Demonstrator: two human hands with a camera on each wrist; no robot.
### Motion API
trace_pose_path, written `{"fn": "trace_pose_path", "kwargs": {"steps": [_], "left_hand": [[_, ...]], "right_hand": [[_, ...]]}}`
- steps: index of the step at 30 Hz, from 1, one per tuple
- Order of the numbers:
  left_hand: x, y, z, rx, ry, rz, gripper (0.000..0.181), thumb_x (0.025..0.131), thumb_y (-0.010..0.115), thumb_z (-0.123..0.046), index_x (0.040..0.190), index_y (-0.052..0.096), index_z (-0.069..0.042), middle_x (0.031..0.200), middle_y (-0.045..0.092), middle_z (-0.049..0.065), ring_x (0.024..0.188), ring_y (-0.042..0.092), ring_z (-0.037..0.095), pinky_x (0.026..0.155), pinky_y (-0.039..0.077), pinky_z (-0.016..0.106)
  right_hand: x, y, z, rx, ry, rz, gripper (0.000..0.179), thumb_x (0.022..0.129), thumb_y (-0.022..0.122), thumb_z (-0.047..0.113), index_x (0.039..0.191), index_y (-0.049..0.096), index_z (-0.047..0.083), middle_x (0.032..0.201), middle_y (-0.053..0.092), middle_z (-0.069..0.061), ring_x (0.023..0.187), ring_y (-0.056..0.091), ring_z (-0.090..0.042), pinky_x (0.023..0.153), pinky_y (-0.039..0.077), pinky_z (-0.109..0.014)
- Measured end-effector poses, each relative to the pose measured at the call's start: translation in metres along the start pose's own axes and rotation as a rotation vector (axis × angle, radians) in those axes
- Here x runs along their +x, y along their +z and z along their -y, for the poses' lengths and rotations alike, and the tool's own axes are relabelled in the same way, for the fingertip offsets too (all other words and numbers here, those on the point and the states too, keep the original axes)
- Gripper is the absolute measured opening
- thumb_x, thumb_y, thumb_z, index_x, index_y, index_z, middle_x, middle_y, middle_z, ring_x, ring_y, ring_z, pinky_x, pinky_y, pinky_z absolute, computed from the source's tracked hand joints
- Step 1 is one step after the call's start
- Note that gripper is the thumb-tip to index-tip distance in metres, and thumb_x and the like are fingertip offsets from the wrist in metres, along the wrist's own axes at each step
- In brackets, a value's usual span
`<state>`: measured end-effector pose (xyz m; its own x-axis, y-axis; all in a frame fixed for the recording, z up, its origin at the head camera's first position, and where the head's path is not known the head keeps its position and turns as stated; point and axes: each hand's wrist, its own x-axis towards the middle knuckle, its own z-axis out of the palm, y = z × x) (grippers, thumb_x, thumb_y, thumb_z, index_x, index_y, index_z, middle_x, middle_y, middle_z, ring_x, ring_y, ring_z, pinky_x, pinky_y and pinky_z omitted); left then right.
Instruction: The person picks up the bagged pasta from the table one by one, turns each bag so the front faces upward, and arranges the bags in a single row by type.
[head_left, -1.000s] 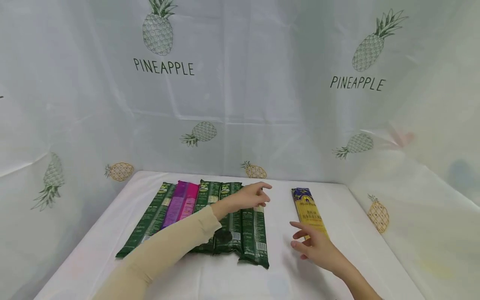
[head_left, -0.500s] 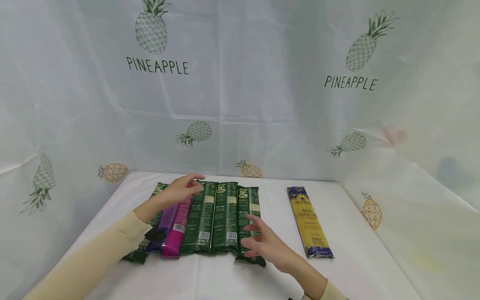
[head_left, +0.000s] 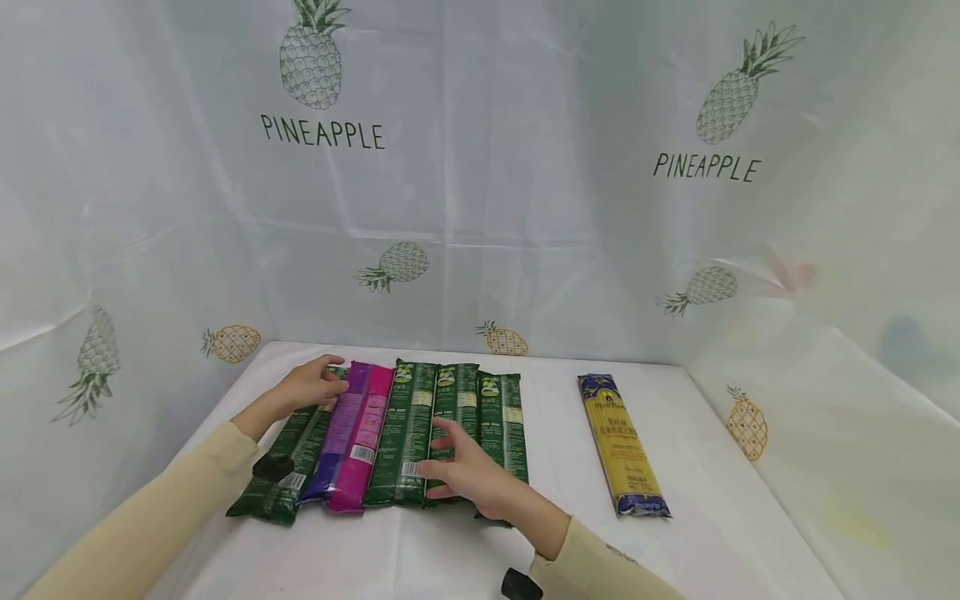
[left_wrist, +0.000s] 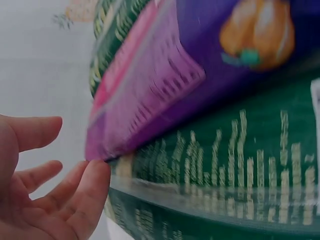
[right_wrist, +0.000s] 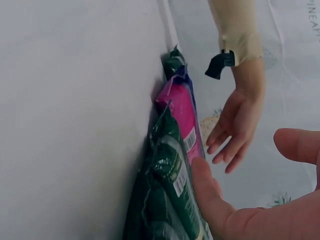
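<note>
Long green spaghetti packs lie side by side in the head view. My left hand (head_left: 306,386) hovers at the top end of the leftmost green pack (head_left: 281,475), beside a purple-and-pink pack (head_left: 358,433). In the left wrist view its loosely bent fingertips (left_wrist: 97,172) are near the ends of both packs; whether they touch is unclear. My right hand (head_left: 468,473) is over the lower part of the middle green pack (head_left: 456,392), thumb and fingers spread, holding nothing. Another green pack (head_left: 402,417) and a right-hand green pack (head_left: 504,425) flank it.
A yellow-and-blue pack (head_left: 622,446) lies apart at the right of the white-covered table (head_left: 720,517). A pineapple-print curtain (head_left: 517,208) stands behind and around the sides. Each sleeve cuff carries a dark strap or device (head_left: 521,585).
Both hands have moved left across the row: the left from the right-hand green pack to the leftmost one, the right from beside the yellow pack to the green packs. The packs stay put.
</note>
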<state>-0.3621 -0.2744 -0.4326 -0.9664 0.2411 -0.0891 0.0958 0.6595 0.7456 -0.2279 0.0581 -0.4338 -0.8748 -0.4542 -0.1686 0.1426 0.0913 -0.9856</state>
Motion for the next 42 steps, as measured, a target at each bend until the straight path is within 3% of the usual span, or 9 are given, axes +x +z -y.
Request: {"fn": "trace_pose_path", "kwargs": {"steps": [4, 11, 19, 25, 29, 34, 38, 41, 42], "left_hand": [[0.003, -0.002, 0.009, -0.031, -0.030, 0.024, 0.072, 0.108, 0.061, -0.018, 0.162, 0.023, 0.010, 0.118, 0.063, 0.026, 0.088, 0.064, 0.026, 0.078, 0.060, 0.042], [0.014, 0.000, 0.019, 0.002, -0.053, 0.019, 0.075, 0.108, 0.062, -0.020, 0.161, 0.022, 0.014, 0.137, 0.054, 0.041, 0.106, 0.071, 0.040, 0.083, 0.064, 0.046], [0.026, 0.006, 0.014, 0.074, -0.081, 0.007, 0.075, 0.104, 0.066, -0.021, 0.154, 0.031, 0.021, 0.126, 0.063, 0.037, 0.086, 0.074, 0.027, 0.075, 0.063, 0.042], [0.026, 0.011, 0.010, 0.134, -0.091, 0.018, 0.079, 0.101, 0.071, -0.023, 0.156, 0.032, 0.018, 0.130, 0.064, 0.036, 0.092, 0.073, 0.030, 0.079, 0.063, 0.043], [0.026, 0.015, 0.006, 0.128, -0.102, 0.021, 0.078, 0.101, 0.071, -0.021, 0.157, 0.031, 0.017, 0.123, 0.066, 0.034, 0.072, 0.061, 0.019, 0.068, 0.057, 0.038], [0.025, 0.015, -0.005, 0.143, -0.117, 0.096, 0.084, 0.103, 0.068, -0.020, 0.161, 0.020, 0.016, 0.144, 0.051, 0.041, 0.097, 0.067, 0.036, 0.081, 0.058, 0.046], [0.025, 0.013, -0.015, 0.182, -0.150, 0.174, 0.089, 0.105, 0.067, -0.025, 0.164, 0.013, 0.014, 0.144, 0.052, 0.037, 0.075, 0.061, 0.025, 0.084, 0.055, 0.043], [0.024, 0.013, -0.019, 0.116, -0.160, 0.222, 0.090, 0.106, 0.065, -0.022, 0.164, 0.006, 0.014, 0.142, 0.054, 0.037, 0.071, 0.064, 0.022, 0.086, 0.057, 0.042], [0.024, 0.014, -0.019, 0.092, -0.155, 0.232, 0.091, 0.106, 0.065, -0.021, 0.164, 0.004, 0.014, 0.146, 0.051, 0.039, 0.084, 0.072, 0.028, 0.090, 0.059, 0.044]], "right_hand": [[0.017, 0.015, 0.001, -0.006, -0.011, 0.005, 0.081, 0.100, 0.073, 0.009, 0.167, 0.028, 0.017, 0.157, 0.038, -0.023, 0.116, 0.069, -0.036, 0.093, 0.060, -0.057], [0.040, 0.034, 0.002, -0.013, 0.006, 0.022, 0.081, 0.101, 0.073, 0.011, 0.168, 0.027, 0.013, 0.157, 0.039, -0.025, 0.115, 0.070, -0.042, 0.093, 0.060, -0.055], [0.058, 0.050, -0.005, 0.010, 0.019, 0.037, 0.084, 0.100, 0.073, 0.011, 0.169, 0.024, 0.011, 0.151, 0.043, -0.022, 0.115, 0.070, -0.036, 0.090, 0.061, -0.054], [0.063, 0.057, -0.012, 0.031, 0.051, 0.047, 0.084, 0.100, 0.072, 0.009, 0.169, 0.022, 0.010, 0.145, 0.046, -0.019, 0.113, 0.071, -0.031, 0.088, 0.062, -0.052], [0.065, 0.061, -0.013, 0.022, 0.058, 0.053, 0.084, 0.100, 0.072, 0.008, 0.169, 0.023, 0.009, 0.147, 0.047, -0.020, 0.111, 0.071, -0.031, 0.089, 0.061, -0.053], [0.067, 0.070, -0.012, -0.096, 0.025, 0.066, 0.085, 0.098, 0.074, 0.007, 0.168, 0.026, 0.007, 0.153, 0.049, -0.020, 0.104, 0.075, -0.028, 0.087, 0.063, -0.049], [0.071, 0.078, -0.013, -0.220, -0.024, 0.043, 0.083, 0.095, 0.077, 0.006, 0.165, 0.033, 0.007, 0.136, 0.063, -0.013, 0.094, 0.075, -0.020, 0.081, 0.064, -0.043], [0.071, 0.082, -0.013, -0.244, -0.034, 0.022, 0.082, 0.094, 0.078, 0.004, 0.164, 0.035, 0.005, 0.126, 0.067, -0.011, 0.091, 0.073, -0.018, 0.079, 0.064, -0.042], [0.071, 0.082, -0.013, -0.245, -0.032, 0.015, 0.082, 0.093, 0.078, 0.003, 0.164, 0.036, 0.005, 0.125, 0.067, -0.011, 0.091, 0.073, -0.017, 0.079, 0.064, -0.042]]}}
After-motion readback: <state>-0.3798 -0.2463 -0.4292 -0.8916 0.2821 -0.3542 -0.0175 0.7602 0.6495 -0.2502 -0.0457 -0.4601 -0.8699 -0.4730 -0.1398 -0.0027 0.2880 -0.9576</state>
